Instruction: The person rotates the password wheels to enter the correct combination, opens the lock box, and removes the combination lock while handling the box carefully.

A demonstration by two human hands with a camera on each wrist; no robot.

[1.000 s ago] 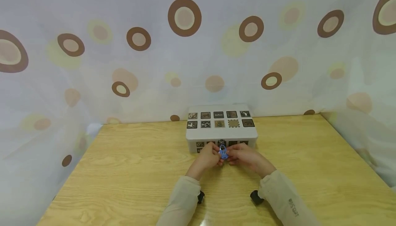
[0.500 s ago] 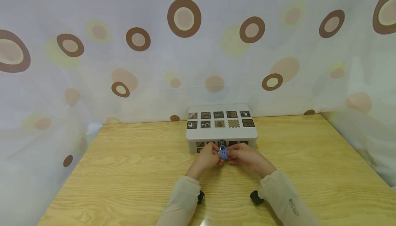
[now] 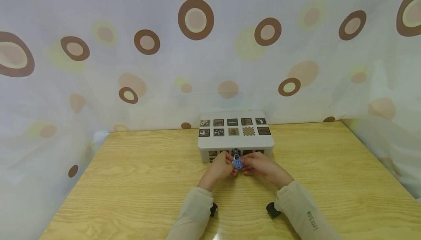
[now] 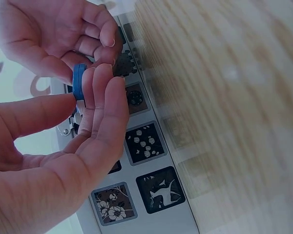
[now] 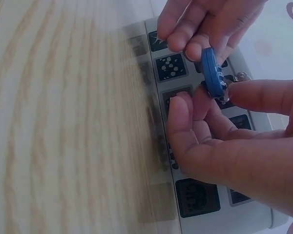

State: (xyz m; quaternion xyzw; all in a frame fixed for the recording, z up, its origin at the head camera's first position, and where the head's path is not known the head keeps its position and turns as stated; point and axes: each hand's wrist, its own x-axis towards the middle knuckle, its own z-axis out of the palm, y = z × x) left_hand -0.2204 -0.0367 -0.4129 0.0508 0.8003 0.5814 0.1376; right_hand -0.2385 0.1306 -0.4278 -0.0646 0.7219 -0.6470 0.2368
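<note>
A blue combination padlock (image 3: pixel 238 162) hangs at the front clasp (image 3: pixel 235 151) of a white box (image 3: pixel 235 143) printed with small dark square pictures. From the left side my left hand (image 3: pixel 222 165) pinches the padlock body between thumb and fingers. My right hand (image 3: pixel 261 165) pinches it from the other side; in the right wrist view its thumb (image 5: pixel 263 95) lies at the dials on the padlock's face. Edge-on, the blue body (image 4: pixel 78 82) shows between both hands in the left wrist view. The digits on the dials are too small to read.
The box stands at the back of a wood-grain table (image 3: pixel 148 181), near a pale curtain (image 3: pixel 210 68) with brown and beige circles. Both forearms wear light sleeves (image 3: pixel 194 210), with dark wrist devices (image 3: pixel 273 210) beneath them.
Both hands stay in place at the padlock. The padlock's face tilts slightly between frames, and its dials show a little more plainly now.
</note>
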